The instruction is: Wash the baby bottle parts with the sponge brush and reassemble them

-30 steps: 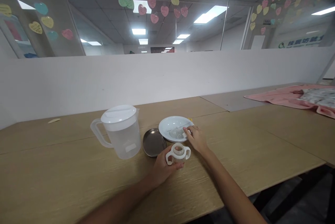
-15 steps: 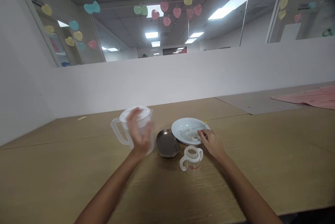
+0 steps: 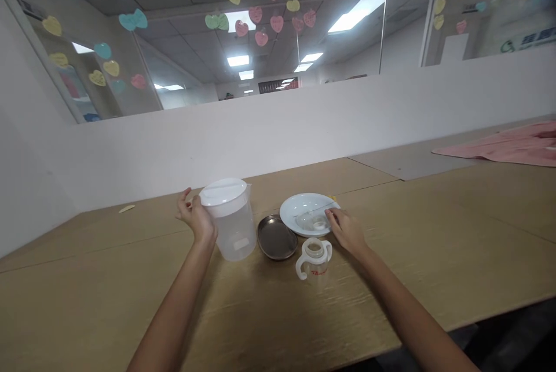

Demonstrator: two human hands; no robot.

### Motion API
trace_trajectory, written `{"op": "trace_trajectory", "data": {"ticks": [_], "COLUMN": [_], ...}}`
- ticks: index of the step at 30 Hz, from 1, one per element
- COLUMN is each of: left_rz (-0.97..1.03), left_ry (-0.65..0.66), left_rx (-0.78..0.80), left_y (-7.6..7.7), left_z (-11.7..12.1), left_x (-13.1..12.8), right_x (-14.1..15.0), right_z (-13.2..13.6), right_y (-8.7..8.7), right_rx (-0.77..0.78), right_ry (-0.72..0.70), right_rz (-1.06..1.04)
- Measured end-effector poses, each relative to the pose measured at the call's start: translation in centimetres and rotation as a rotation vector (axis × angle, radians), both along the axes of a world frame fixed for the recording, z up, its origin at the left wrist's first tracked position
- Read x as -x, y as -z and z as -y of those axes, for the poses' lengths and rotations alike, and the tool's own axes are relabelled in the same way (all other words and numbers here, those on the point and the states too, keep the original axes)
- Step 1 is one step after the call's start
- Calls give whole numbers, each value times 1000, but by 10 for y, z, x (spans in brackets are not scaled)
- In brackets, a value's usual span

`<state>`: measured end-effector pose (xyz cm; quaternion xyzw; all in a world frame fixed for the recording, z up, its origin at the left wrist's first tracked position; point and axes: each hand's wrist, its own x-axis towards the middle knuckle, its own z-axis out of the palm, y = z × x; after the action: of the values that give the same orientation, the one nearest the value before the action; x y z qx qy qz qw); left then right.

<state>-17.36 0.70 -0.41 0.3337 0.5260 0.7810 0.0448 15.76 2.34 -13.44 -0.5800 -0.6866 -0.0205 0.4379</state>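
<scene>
Right hand (image 3: 348,233) sits at a white bowl (image 3: 290,208) holding clear pieces (image 3: 307,221)

ok so the left hand (image 3: 198,221) is off the two-handled bottle (image 3: 314,259), which now stands unheld on the table (image 3: 260,314), and it's over at the side of the lidded pitcher (image 3: 234,227) instead, hiding the handle.

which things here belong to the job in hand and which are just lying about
Likely in use:
- lidded pitcher, left hand at its handle side
- white bowl, right hand at its edge
- two-handled bottle
- metal dish

Likely just about:
- pink cloth
- heart-shaped notes on the glass
</scene>
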Motion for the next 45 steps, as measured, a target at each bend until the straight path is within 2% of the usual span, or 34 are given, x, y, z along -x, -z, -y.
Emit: {"op": "trace_trajectory", "data": {"ticks": [3, 7, 12, 17, 20, 25, 30, 35, 39, 45], "left_rz": [-115, -237, -363, -497, -615, -755, -944, -1197, -1307, -1434], "left_ry": [-70, 33, 53, 240, 285, 257, 180, 50, -31, -22], "left_rx": [40, 71, 192, 282, 304, 278, 232, 194, 173, 122], "left_y": [8, 12, 10, 5, 2, 2, 9, 17, 20, 22], "left_z": [-7, -12, -8, 0, 5, 14, 18, 14, 12, 10], "left_x": [-3, 3, 1, -9, -14, -26, -40, -46, -45, -43], "right_x": [0, 0, -1, -2, -2, -3, -4, -5, -5, -5], "right_z": [0, 0, -1, -3, -2, 0, 0, -1, -1, -1], "right_y": [-2, -3, -2, 0, -1, -2, -1, -1, -2, -1], "right_rx": [3, -11, 21, 13, 16, 29, 2, 2, 1, -10], "right_ry": [-11, -27, -32, -31, -28, -22, -11, -14, -19, -16], "right_rz": [9, 5, 41, 77, 108, 146, 150, 130, 123, 135]}}
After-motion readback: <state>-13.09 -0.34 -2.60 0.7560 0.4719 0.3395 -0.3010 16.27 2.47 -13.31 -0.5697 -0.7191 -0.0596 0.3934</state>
